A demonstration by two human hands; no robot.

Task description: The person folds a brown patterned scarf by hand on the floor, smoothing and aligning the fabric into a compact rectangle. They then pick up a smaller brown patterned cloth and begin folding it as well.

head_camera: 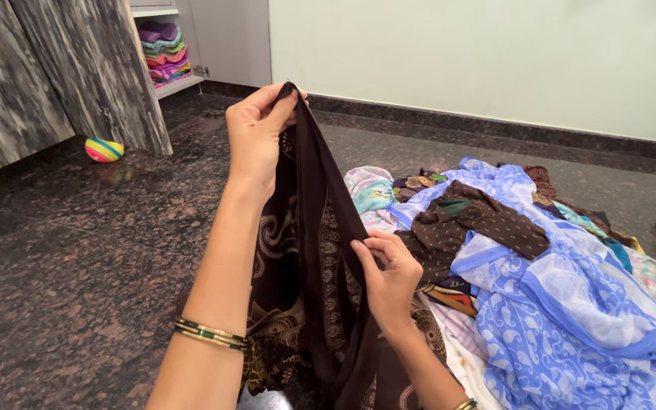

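Head view: brown cloth (309, 250) pinched in left hand (256, 137), right hand (390, 277)

No packages, labels, signs or screens show anywhere in the frame.

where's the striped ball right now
In the head view, the striped ball lies on the dark stone floor at far left, beside the grey cabinet panel.
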